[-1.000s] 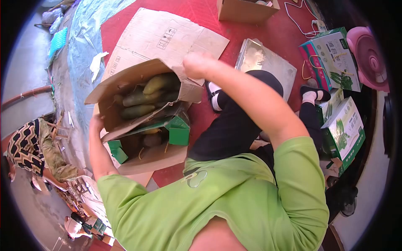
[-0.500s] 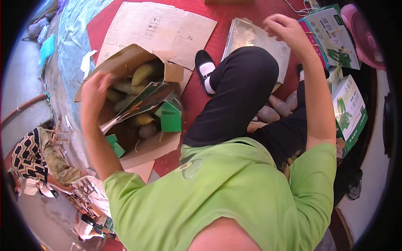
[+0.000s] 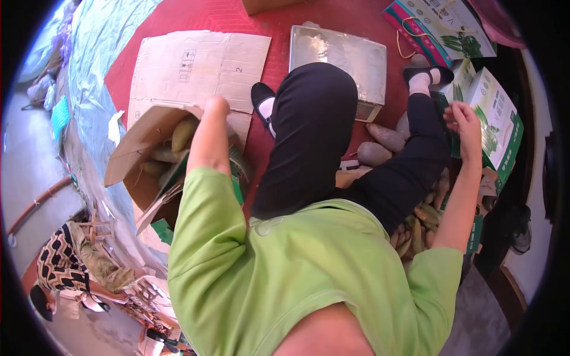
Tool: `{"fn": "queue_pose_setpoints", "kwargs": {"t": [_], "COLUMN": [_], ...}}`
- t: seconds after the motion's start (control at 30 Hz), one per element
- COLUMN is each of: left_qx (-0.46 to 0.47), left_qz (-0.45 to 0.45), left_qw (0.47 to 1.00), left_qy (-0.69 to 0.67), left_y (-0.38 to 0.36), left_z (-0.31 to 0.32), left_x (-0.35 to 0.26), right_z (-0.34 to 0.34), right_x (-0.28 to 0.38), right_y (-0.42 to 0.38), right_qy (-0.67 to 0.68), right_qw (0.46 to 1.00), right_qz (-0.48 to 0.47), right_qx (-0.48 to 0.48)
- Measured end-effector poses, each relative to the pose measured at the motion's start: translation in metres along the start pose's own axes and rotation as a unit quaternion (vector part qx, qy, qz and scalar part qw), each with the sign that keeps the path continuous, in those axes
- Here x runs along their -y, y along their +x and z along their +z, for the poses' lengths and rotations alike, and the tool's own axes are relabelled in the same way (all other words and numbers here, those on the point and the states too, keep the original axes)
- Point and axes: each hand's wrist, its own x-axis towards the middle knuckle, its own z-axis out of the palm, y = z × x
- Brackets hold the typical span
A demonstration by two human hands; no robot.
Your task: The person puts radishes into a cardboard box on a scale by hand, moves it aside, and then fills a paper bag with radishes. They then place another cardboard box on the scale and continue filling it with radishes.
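Note:
My left hand (image 3: 215, 108) is bent down at the top edge of an open brown cardboard box (image 3: 133, 155), and its fingers are hidden behind the wrist. Inside the box lie long yellow-green fruits (image 3: 181, 133) and a printed green insert. My right hand (image 3: 465, 120) is raised on the right with its fingers apart and nothing in it, just beside a green-and-white printed carton (image 3: 500, 116). My black-trousered legs lie between the two hands.
Brownish fruits (image 3: 385, 137) lie on the red floor by my knee, and several more (image 3: 415, 225) are piled by my right hip. A metal scale platform (image 3: 338, 54), flattened cardboard (image 3: 196, 65) and a blue tarp (image 3: 89, 65) lie ahead. Another person (image 3: 65, 264) sits at lower left.
My left arm swung across to the box's near top edge. My right hand dropped from beside the upper carton down to the lower green-and-white carton. The view shifted right.

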Motion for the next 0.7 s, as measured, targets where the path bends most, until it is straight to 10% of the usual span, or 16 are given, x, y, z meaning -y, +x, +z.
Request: {"fn": "queue_pose_setpoints", "kwargs": {"t": [0.17, 0.7], "left_qx": [0.068, -0.120], "left_qz": [-0.010, 0.090], "left_qw": [0.991, 0.974], "left_qy": [0.111, 0.168], "left_y": [-0.007, -0.091], "left_z": [0.027, 0.194], "left_x": [-0.005, -0.024], "right_z": [-0.032, -0.036], "right_x": [-0.039, -0.083], "right_y": [-0.015, -0.033], "right_qy": [0.029, 0.089], "right_qw": [0.995, 0.991], "right_qz": [0.062, 0.022], "right_qx": [-0.072, -0.098]}}
